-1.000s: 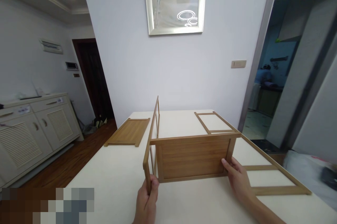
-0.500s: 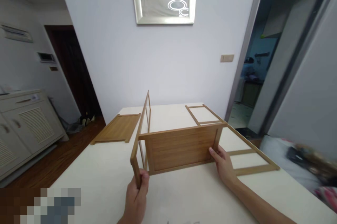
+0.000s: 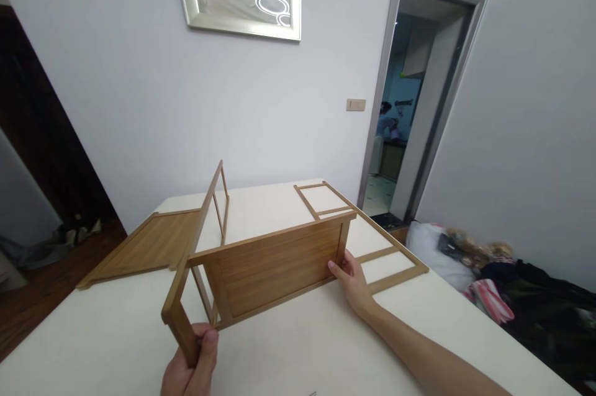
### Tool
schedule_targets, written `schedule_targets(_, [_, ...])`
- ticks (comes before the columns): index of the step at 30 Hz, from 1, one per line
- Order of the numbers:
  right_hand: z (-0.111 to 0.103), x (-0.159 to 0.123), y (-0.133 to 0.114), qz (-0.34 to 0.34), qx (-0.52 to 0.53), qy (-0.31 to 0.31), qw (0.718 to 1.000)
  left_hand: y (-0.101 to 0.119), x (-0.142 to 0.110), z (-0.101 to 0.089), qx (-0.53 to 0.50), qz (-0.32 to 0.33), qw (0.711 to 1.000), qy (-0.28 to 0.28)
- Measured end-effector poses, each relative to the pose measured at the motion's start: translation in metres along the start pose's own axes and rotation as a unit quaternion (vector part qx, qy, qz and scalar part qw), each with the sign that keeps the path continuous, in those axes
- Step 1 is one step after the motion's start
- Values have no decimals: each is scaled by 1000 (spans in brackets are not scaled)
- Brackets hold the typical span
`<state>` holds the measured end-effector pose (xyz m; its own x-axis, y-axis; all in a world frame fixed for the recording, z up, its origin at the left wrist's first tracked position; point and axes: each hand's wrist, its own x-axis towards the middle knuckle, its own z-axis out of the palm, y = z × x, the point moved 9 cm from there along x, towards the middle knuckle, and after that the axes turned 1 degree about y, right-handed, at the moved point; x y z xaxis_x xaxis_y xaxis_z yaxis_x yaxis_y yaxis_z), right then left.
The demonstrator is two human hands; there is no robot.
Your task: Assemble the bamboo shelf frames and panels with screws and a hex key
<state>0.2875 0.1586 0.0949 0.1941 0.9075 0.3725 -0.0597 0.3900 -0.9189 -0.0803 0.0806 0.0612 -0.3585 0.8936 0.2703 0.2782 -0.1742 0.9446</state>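
Observation:
My left hand (image 3: 193,362) is closed round the near leg end of an upright wooden side frame (image 3: 177,300), thumb on the right. A wooden panel (image 3: 279,272) stands on its long edge, its left end meeting the side frame; whether it is fastened there I cannot tell. At the panel's far right end, my right hand (image 3: 351,284) pinches it with the thumb on the front face, other fingers partly hidden behind. Right of that hand, a second wooden frame (image 3: 400,279) lies flat. A wider wooden panel (image 3: 149,241) lies flat at the left.
The white table (image 3: 279,346) meets a wall with a framed picture (image 3: 239,27) and a switch (image 3: 356,105). A small metal piece (image 3: 313,393) shows at the bottom edge. Clothes (image 3: 493,297) are heaped right of the table. Through the doorway, a person (image 3: 385,124) stands.
The view has turned to the right, so the table and wooden parts appear further left and more clothes show. Both hands keep their holds on the side frame and panel.

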Motion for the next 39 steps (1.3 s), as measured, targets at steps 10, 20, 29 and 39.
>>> schedule_targets(10, [-2,-4,-7,24,-67,23,997,-1,2,2,-8,-19,999,-27])
schedule_targets(20, [-52,33,-16,64,-44,80,994,-11,0,2,-33,-37,998,-34])
schedule_targets(29, [-147,58,-5,204,-302,111,925,-12,-1,2,-59,-56,996,-36])
schedule_targets(39, [-155,59,8,174,-503,79,843,-9,-1,2,-63,-35,997,-22])
